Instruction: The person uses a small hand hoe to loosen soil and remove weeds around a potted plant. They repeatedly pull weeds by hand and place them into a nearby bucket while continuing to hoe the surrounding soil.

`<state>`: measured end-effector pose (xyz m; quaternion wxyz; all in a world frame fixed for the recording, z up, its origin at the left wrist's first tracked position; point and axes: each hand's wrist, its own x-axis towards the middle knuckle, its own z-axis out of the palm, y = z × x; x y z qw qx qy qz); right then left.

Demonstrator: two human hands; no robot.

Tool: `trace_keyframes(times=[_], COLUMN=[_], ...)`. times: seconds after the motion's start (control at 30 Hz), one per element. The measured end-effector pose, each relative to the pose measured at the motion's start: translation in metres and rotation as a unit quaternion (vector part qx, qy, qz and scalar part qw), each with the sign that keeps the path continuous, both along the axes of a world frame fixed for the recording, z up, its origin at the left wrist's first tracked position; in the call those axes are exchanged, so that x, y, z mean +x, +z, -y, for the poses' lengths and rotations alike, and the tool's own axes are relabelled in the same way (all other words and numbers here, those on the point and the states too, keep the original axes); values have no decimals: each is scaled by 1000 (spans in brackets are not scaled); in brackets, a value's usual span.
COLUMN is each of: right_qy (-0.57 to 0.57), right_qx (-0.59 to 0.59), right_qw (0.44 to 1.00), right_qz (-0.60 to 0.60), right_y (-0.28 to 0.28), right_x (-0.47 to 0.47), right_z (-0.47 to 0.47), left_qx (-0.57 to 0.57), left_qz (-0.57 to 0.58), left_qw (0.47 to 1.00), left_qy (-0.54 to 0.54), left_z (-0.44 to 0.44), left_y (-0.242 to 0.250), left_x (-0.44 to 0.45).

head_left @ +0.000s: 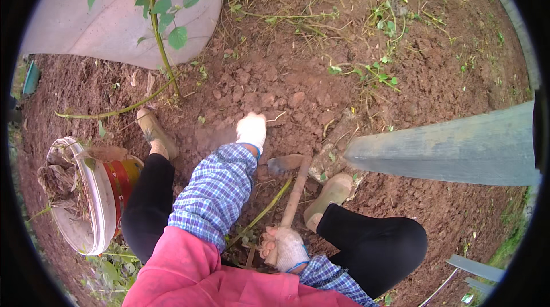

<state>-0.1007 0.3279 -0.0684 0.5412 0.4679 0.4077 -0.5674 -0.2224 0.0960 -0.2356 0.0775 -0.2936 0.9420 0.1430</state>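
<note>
My right hand (292,249), in a pale knitted glove with blue edging, grips the wooden handle (295,195) of a small hand hoe. Its metal blade (285,163) rests at the loose reddish-brown soil (275,79) between my feet. My left hand (251,128), gloved the same way, reaches down to the soil ahead of the blade. Its fingers are curled downward and washed out by glare. A thin pale root or twig (276,116) sticks out beside it; whether the fingers hold it cannot be told. A green stem (268,208) lies alongside the hoe handle.
A plastic bucket (96,195) with dry plant matter lies tipped by my left leg. A leafy plant stalk (157,27) rises before pale sheeting (116,27). A grey post (442,146) juts in from the right, near my right shoe (328,197). Pulled vines (380,75) lie ahead.
</note>
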Motion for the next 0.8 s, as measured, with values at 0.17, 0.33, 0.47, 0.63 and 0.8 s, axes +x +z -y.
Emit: trace_keyframes(times=[0.17, 0.33, 0.47, 0.63, 0.8], right_qy=[24, -53, -31, 57, 87], right_qx=[-3, -159, -161, -81, -247], right_qw=[1000, 986, 987, 991, 965], right_qz=[8, -7, 2, -84, -32], right_y=[4, -26, -44, -28, -43], right_x=[-2, 9, 8, 23, -6], right_z=[7, -10, -10, -1, -10], left_qx=[35, 122, -11, -183, -374], left_qz=[-27, -44, -279, -512, -48], left_qw=[998, 983, 957, 751, 850], left_qy=[-55, -130, -78, 375, 367], left_z=[26, 48, 51, 69, 98], left_y=[15, 144, 271, 308, 312], left_x=[12, 71, 188, 371, 441])
